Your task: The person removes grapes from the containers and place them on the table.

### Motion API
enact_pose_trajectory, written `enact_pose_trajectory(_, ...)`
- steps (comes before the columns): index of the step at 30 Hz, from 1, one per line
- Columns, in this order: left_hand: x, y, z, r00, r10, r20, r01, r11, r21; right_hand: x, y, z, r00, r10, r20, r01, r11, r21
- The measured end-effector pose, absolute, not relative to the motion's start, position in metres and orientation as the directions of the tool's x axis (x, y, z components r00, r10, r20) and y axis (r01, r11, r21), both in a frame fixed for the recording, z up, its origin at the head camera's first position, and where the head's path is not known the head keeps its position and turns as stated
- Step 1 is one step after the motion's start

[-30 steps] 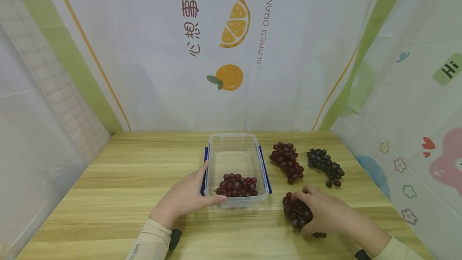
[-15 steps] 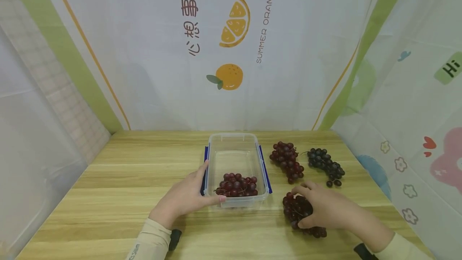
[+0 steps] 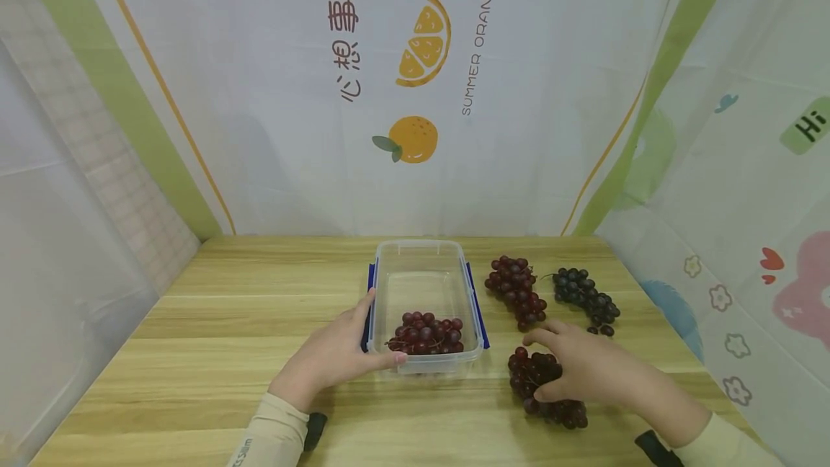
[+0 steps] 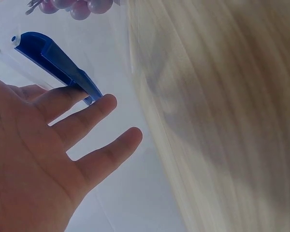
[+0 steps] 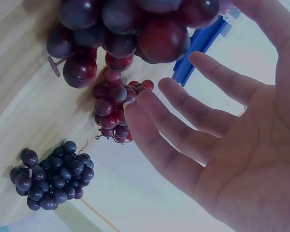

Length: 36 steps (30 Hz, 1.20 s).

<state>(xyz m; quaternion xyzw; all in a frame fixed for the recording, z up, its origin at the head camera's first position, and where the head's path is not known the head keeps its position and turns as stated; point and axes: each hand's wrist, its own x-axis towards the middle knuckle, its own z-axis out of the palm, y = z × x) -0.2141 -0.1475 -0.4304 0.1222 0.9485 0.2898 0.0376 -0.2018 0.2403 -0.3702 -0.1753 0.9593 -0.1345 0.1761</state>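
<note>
My left hand (image 3: 333, 355) rests at the near left corner of a clear lidless container (image 3: 441, 357), thumb along its front rim. In the left wrist view, that hand (image 4: 48, 140) has its fingers extended beside a blue side clip (image 4: 53, 58). A red grape bunch (image 3: 426, 335) lies in the container's near end. Over another dark red bunch (image 3: 564, 413) on the table, right of the container, hovers my right hand (image 3: 586, 370), fingers spread. The right wrist view shows this hand (image 5: 232, 130) with straightened fingers beside the bunch (image 5: 159, 41), not curled round it.
Behind the right hand lie a red grape bunch (image 3: 515, 290) and a black one (image 3: 583, 294) with loose-looking grapes (image 3: 606, 330) at its near end. The wooden table (image 3: 227, 323) meets printed cloth walls (image 3: 532, 128) at the back and sides.
My right hand's fingers have loosened and spread from the near grape bunch, and the hand has shifted slightly up and away. The bunch stays on the table. My left hand has not moved.
</note>
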Motion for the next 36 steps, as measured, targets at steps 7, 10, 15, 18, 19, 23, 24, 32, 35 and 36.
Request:
enact_pose_trajectory(7, -0.214, -0.147, -0.43, -0.968, 0.251, 0.003, 0.21, 0.803, 0.558, -0.204, 0.238, -0.362, -0.884, -0.373, -0.281, -0.286, 0.908, -0.305)
enact_pose_trajectory(10, -0.215, -0.147, -0.43, -0.969, 0.246, -0.001, 0.205, 0.808, 0.553, -0.205, 0.239, -0.357, -0.888, -0.386, -0.251, -0.311, 0.904, -0.292)
enact_pose_trajectory(15, -0.215, -0.147, -0.43, -0.97, 0.242, -0.009, 0.198, 0.813, 0.547, -0.208, 0.238, -0.347, -0.89, -0.419, -0.181, -0.367, 0.892, -0.263)
enact_pose_trajectory(18, -0.215, -0.147, -0.43, -0.97, 0.243, -0.01, 0.198, 0.813, 0.547, -0.21, 0.235, -0.339, -0.885, -0.439, -0.158, -0.391, 0.882, -0.262)
enact_pose_trajectory(19, -0.215, -0.147, -0.43, -0.97, 0.243, -0.01, 0.198, 0.813, 0.547, -0.21, 0.234, -0.336, -0.884, -0.442, -0.153, -0.395, 0.881, -0.261)
enact_pose_trajectory(23, -0.215, -0.147, -0.43, -0.97, 0.244, -0.008, 0.199, 0.81, 0.552, -0.213, 0.228, -0.327, -0.871, -0.477, -0.117, -0.436, 0.86, -0.265)
enact_pose_trajectory(24, -0.215, -0.147, -0.43, -0.97, 0.244, -0.007, 0.199, 0.81, 0.552, -0.213, 0.226, -0.325, -0.866, -0.489, -0.105, -0.45, 0.853, -0.264)
enact_pose_trajectory(32, -0.215, -0.146, -0.432, -0.971, 0.237, -0.022, 0.189, 0.823, 0.536, -0.216, 0.208, -0.308, -0.856, -0.51, -0.09, -0.474, 0.841, -0.259)
enact_pose_trajectory(35, -0.215, -0.146, -0.433, -0.971, 0.238, -0.025, 0.188, 0.821, 0.54, -0.217, 0.202, -0.302, -0.856, -0.511, -0.086, -0.479, 0.844, -0.241)
enact_pose_trajectory(36, -0.215, -0.146, -0.433, -0.971, 0.238, -0.025, 0.187, 0.82, 0.541, -0.218, 0.2, -0.3, -0.852, -0.516, -0.084, -0.486, 0.841, -0.236)
